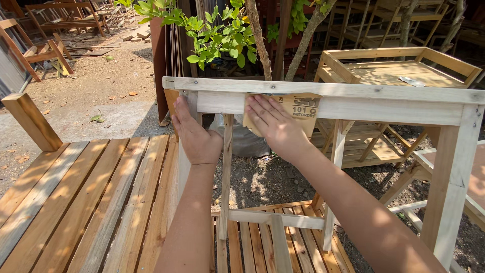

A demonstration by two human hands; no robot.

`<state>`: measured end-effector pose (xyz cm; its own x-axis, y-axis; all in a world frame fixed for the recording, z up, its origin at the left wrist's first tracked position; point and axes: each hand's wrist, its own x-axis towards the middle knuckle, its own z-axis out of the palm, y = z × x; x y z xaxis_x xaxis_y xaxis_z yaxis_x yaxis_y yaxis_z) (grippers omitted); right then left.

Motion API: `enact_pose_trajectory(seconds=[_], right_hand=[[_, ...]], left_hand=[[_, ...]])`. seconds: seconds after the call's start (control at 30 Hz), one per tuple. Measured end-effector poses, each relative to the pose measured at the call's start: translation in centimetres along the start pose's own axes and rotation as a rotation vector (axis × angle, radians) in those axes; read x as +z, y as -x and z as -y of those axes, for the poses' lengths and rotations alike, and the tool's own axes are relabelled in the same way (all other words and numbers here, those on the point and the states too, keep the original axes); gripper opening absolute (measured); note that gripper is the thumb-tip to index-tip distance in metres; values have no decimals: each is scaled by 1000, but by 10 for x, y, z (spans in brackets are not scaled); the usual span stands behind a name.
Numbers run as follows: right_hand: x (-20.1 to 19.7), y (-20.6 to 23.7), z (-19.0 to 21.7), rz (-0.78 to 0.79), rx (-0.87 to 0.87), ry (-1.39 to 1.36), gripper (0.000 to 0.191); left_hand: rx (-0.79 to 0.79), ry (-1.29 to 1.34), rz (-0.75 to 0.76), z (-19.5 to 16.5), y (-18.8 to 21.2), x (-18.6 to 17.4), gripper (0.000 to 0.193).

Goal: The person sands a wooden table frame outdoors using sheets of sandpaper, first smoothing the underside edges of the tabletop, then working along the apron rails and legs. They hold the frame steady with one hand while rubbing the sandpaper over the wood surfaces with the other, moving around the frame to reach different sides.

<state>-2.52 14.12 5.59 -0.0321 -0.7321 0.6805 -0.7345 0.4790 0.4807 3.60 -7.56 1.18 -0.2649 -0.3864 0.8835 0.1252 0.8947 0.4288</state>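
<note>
A pale unfinished wooden frame (353,91) stands before me, with a top rail, a side board and legs. My right hand (275,124) presses a tan sheet of sandpaper (300,108) flat against the frame's side board, fingers spread over it. My left hand (194,134) grips the frame's left corner post just under the top rail, steadying it.
A slatted wooden platform (86,202) lies at lower left. Another unfinished wooden table (399,68) stands behind the frame at right. A leafy shrub (217,35) and thin trunks rise behind, with wooden chairs (45,50) on sandy ground at far left.
</note>
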Motion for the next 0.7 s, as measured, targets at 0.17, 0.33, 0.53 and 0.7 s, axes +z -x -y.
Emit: enact_pose_trajectory(seconds=[0.17,0.33,0.53,0.7], right_hand=[[-43,105,-75,-58,177,27,53],[-26,93,-63,-5,160,3,56],[29,-41,27,-20,-48,-148,55],[71,-105,76,-100,-28,-315,52]], left_hand=[[-102,-13,-14,-7,-1,3,94],[3,284,-126,-11,2,-3,85],[-66,339,-154,-7,6,-4,67],[-111,496,-241,-2,3,-3,54]])
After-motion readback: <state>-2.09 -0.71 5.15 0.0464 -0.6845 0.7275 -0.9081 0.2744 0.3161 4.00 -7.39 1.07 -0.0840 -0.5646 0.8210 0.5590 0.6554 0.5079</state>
